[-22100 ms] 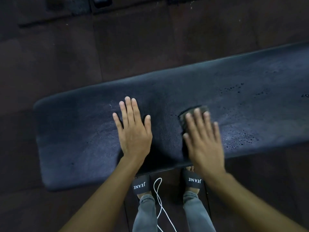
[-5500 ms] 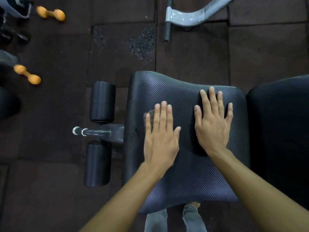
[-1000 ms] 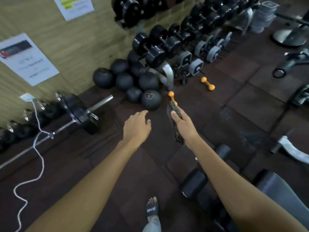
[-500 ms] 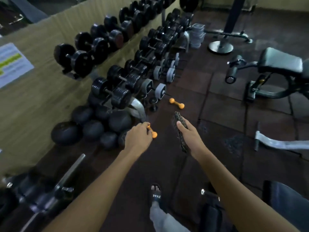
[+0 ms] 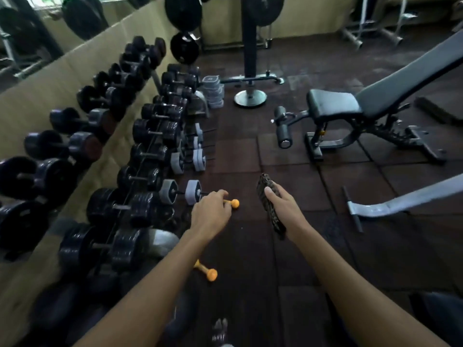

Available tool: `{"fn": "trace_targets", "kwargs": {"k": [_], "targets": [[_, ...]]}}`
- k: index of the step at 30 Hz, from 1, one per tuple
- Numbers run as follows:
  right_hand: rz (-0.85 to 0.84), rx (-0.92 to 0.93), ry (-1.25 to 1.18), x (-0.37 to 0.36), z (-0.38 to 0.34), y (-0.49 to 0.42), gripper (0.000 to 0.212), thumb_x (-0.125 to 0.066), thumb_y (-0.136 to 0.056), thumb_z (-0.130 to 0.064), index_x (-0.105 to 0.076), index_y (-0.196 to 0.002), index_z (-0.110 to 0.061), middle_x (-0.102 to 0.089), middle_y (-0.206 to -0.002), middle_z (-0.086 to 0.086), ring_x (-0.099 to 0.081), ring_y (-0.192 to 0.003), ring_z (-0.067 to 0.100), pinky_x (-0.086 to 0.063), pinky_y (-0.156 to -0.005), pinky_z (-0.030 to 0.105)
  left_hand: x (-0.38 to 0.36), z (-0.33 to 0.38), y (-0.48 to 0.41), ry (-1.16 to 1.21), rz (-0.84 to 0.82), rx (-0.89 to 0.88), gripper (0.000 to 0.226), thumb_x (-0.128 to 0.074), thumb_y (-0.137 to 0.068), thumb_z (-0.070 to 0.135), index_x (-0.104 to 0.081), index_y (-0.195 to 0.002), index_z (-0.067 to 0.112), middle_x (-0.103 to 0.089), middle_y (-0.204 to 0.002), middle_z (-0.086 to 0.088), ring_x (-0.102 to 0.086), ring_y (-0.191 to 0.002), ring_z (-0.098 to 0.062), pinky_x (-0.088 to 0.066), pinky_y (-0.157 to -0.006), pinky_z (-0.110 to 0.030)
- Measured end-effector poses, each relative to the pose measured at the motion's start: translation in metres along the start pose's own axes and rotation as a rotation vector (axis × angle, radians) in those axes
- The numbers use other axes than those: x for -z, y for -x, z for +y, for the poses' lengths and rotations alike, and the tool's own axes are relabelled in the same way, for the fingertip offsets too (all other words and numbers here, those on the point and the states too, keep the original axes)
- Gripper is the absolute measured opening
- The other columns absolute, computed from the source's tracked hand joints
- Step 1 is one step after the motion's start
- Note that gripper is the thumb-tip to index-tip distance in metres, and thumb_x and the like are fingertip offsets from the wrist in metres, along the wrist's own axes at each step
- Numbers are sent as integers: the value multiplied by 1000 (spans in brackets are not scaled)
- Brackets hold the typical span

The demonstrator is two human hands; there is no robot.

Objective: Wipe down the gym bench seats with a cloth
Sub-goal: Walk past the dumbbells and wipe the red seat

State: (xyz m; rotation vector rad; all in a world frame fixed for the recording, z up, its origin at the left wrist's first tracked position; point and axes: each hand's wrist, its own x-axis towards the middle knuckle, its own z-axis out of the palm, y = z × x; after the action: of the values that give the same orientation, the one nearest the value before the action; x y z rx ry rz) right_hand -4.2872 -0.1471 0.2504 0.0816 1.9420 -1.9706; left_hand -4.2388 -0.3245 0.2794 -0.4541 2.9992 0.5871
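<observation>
The dark mottled folded cloth (image 5: 270,204) sits gripped in the right hand (image 5: 284,209), held above the floor; the left hand (image 5: 211,214) is loosely curled, empty. The black adjustable bench (image 5: 333,105) stands well ahead; small orange dumbbells (image 5: 206,270) underfoot could trip the walk.

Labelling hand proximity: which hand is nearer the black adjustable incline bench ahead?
Right. The right hand, holding the dark mottled cloth, is below-left of the black adjustable incline bench; the left hand is farther left, over a small orange dumbbell.
</observation>
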Motion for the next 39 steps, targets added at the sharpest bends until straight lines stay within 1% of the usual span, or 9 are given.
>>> {"fn": "trace_targets", "kwargs": {"k": [7, 13, 18, 19, 21, 22, 25, 32, 39], "targets": [[285, 12, -43, 29, -40, -113, 37, -52, -101, -30, -54, -137, -23, -62, -126, -7, -59, -110, 8, -44, -91, 23, -11, 45, -167, -47, -105, -266, 38, -50, -95, 31, -56, -131, 23, -64, -126, -4, -58, -117, -27, -48, -96, -43], [624, 7, -136, 119, -67, -156, 37, -50, -102, -26, -50, -138, -23, -57, -125, -10, -57, -105, 6, -42, -88, 19, -37, 162, -265, -61, -212, -579, 37, -50, -96, 30, -56, -131, 22, -64, -125, 0, -58, -117, -23, -47, -96, -39], [877, 7, -232, 219, -66, -187, 41, -55, -99, -32, -54, -138, -21, -60, -131, -4, -58, -118, 16, -44, -106, 34, -89, 286, -318, -89, -350, -827, 37, -48, -96, 29, -56, -132, 22, -63, -125, -1, -57, -117, -26, -47, -95, -42], [917, 8, -255, 242, -64, -195, 39, -54, -99, -31, -55, -136, -20, -62, -130, -1, -60, -115, 16, -49, -101, 31, -102, 312, -328, -102, -373, -864, 37, -48, -96, 29, -56, -132, 22, -63, -125, -1, -57, -117, -26, -47, -95, -42], [980, 0, -292, 289, -66, -208, 34, -50, -102, -24, -55, -135, -16, -62, -125, 0, -61, -105, 14, -53, -79, 15, -127, 368, -347, -113, -408, -938, 37, -49, -96, 29, -55, -132, 22, -62, -127, -1, -56, -119, -26, -47, -95, -42], [1024, 2, -316, 314, -69, -216, 34, -50, -102, -22, -55, -135, -15, -62, -125, 0, -60, -104, 13, -51, -77, 13, -138, 397, -357, -117, -425, -971, 37, -49, -97, 29, -54, -133, 21, -61, -127, -2, -56, -119, -26, -47, -96, -42], [1101, -7, -334, 394, -79, -244, 36, -51, -101, -26, -54, -137, -19, -62, -130, 1, -59, -112, 15, -46, -99, 28, -172, 486, -388, -149, -459, -1050, 37, -50, -96, 29, -54, -132, 21, -61, -126, -5, -57, -117, -28, -47, -94, -41], [1233, -48, -345, 546, -139, -297, 35, -52, -100, -32, -57, -134, -24, -65, -127, -2, -61, -115, 16, -44, -108, 38, -206, 667, -447, -172, -509, -1178, 36, -49, -95, 30, -55, -129, 21, -61, -124, -4, -56, -117, -28, -46, -95, -42], [1328, -22, -356, 666, -164, -356, 25, -52, -101, -25, -59, -124, -28, -65, -123, -3, -60, -113, 11, -44, -105, 29, -261, 809, -511, -175, -562, -1271, 34, -50, -95, 29, -57, -128, 22, -62, -123, -3, -59, -113, -27, -48, -93, -40]]}}
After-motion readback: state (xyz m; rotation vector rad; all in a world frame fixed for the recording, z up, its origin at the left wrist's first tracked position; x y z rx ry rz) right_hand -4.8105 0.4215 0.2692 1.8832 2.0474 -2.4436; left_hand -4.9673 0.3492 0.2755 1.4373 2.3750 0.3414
